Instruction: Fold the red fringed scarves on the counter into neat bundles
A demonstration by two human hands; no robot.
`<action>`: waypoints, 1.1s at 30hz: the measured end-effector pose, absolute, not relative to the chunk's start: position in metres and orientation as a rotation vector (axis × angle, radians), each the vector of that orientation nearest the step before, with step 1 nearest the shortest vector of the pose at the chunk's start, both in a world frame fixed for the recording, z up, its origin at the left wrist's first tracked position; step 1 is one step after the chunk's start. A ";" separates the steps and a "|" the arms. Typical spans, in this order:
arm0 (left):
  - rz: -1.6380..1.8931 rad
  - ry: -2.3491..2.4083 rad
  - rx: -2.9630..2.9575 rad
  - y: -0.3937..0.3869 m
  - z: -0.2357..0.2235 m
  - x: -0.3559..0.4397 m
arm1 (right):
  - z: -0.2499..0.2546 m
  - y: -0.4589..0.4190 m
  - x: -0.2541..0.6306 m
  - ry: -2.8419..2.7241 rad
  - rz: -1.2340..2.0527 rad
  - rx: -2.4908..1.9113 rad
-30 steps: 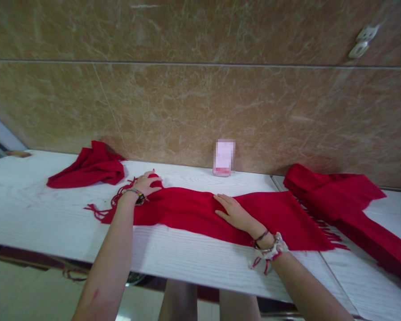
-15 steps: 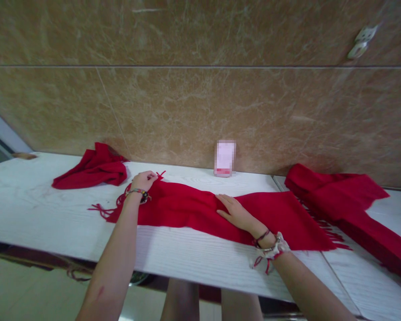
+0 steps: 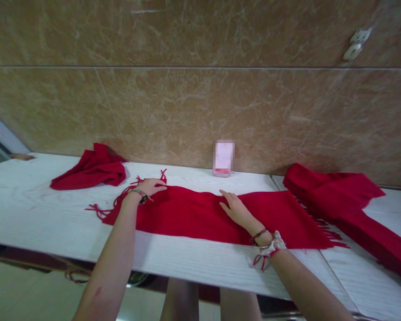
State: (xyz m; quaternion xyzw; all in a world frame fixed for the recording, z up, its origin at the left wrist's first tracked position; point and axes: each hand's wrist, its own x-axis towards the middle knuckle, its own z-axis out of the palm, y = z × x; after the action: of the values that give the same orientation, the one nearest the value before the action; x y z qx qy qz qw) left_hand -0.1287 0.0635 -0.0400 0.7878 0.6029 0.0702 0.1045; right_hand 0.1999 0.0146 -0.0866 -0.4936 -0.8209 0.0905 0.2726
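both hands [image 3: 150, 187] [image 3: 238, 211] rest on a fringed red cloth [image 3: 187, 215].

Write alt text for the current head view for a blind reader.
A person's left hand and right hand rest on a red fringed cloth spread along a white table. A crumpled red cloth lies to the left, more red cloth to the right, and a pixelated object by the brown wall.

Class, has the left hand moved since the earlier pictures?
Yes, slightly: the left hand has shifted rightward, nearer the pink object by the wall.
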 end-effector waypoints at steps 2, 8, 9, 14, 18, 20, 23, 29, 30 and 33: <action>0.177 1.752 2.377 0.062 -0.040 -0.122 | -0.086 0.016 0.200 -2.167 0.247 -1.304; 0.273 1.472 2.660 0.038 -0.028 -0.119 | -0.073 0.012 0.202 -2.012 0.207 -1.137; 0.229 1.390 2.666 0.032 -0.026 -0.122 | -0.070 0.011 0.203 -1.996 0.206 -1.105; 0.060 1.328 2.640 0.013 -0.028 -0.139 | -0.063 0.007 0.204 -1.915 0.299 -0.983; 0.222 1.438 2.672 0.012 -0.030 -0.147 | -0.062 0.007 0.206 -1.830 0.502 -0.980; 0.292 1.453 2.698 0.015 -0.031 -0.149 | -0.061 0.007 0.207 -1.785 0.615 -0.972; 0.198 1.430 2.728 0.022 -0.036 -0.151 | -0.060 0.010 0.209 -1.738 0.743 -0.941; 0.309 1.498 2.685 0.025 -0.036 -0.155 | -0.061 0.014 0.210 -1.684 0.726 -0.949; 0.365 1.529 2.638 0.024 -0.031 -0.156 | -0.061 0.014 0.210 -1.674 0.724 -0.948; 0.437 1.634 2.439 0.019 -0.005 -0.162 | -0.057 0.013 0.211 -1.640 0.754 -0.942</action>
State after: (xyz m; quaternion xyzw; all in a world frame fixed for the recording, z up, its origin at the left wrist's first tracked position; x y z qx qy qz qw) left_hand -0.1619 0.0188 -0.0047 0.8187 0.5485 0.1465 0.0865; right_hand 0.2114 0.0127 -0.0574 -0.3938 -0.6856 0.3153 0.5249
